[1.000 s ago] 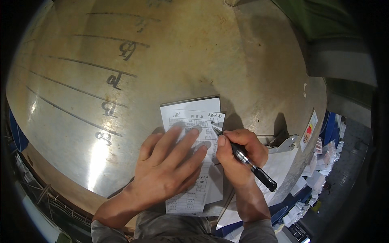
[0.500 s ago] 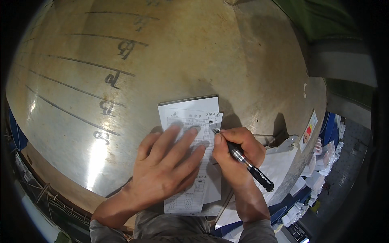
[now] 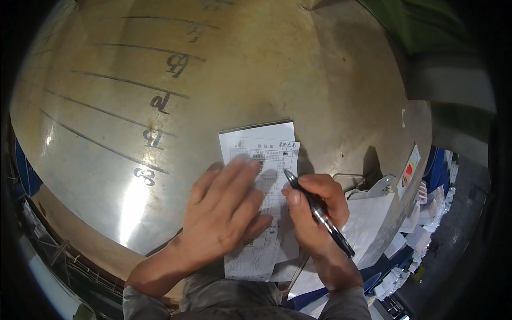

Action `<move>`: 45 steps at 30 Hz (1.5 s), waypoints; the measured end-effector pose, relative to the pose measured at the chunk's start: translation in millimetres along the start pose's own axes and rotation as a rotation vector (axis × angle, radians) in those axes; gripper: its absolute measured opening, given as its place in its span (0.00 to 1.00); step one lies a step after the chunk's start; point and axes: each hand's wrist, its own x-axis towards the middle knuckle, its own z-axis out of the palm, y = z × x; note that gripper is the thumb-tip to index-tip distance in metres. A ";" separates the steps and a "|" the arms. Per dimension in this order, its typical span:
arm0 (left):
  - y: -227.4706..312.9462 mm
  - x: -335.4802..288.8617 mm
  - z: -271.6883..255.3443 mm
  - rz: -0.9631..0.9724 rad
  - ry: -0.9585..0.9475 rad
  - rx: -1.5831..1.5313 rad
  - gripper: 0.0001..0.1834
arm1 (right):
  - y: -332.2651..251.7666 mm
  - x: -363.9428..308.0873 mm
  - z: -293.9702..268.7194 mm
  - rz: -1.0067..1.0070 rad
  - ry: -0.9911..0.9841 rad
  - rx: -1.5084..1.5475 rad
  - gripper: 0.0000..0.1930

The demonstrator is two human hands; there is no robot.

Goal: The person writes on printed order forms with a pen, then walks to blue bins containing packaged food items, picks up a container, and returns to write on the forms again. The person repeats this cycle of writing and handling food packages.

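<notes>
A narrow printed form (image 3: pixel 261 261) lies on a white pad of paper (image 3: pixel 258 132) with a dark far edge, close in front of me. My left hand (image 3: pixel 221 213) rests palm down across the form's left side, its fingers stretched out and slightly blurred; they cover part of the printing. In my right hand (image 3: pixel 314 213) is a black pen (image 3: pixel 332 229) with a clear barrel section, gripped between thumb and fingers. The pen slants, its tip over the right column of the form; whether it touches the paper I cannot tell.
The metal tabletop (image 3: pixel 256 80) carries dark ruled lines and handwritten marks at the left. To the right lies a clipboard with white paper (image 3: pixel 370 213), near a colourful sticker (image 3: pixel 409 168). Blue bins (image 3: pixel 434 170) with packets stand beyond the right edge.
The view has shifted slightly, so everything sits a little further right. Left fingers have drawn closer together. The pen tip is slightly lower on the form, and the right hand's grip has changed a little.
</notes>
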 end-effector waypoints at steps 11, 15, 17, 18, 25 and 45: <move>-6.1 -12.4 -4.4 0.059 0.007 0.005 0.22 | 7.7 1.9 3.8 0.009 0.059 0.186 0.14; -6.7 -12.4 -5.0 0.042 0.016 -0.003 0.22 | 0.1 -0.9 -1.5 0.032 0.050 0.262 0.14; -7.0 -11.7 -4.8 0.023 0.029 -0.008 0.22 | -6.7 -3.6 -5.6 0.003 0.041 0.263 0.15; -6.6 -11.0 -4.9 0.020 0.031 -0.002 0.22 | -12.1 -3.3 -3.5 0.004 0.076 0.238 0.16; -4.9 -10.1 -2.3 -0.010 0.080 0.019 0.21 | -6.5 10.1 17.8 -0.151 -0.047 -0.195 0.13; -2.9 -11.5 -6.8 -0.054 0.093 0.044 0.27 | -10.3 11.7 19.3 -0.006 -0.060 -0.200 0.12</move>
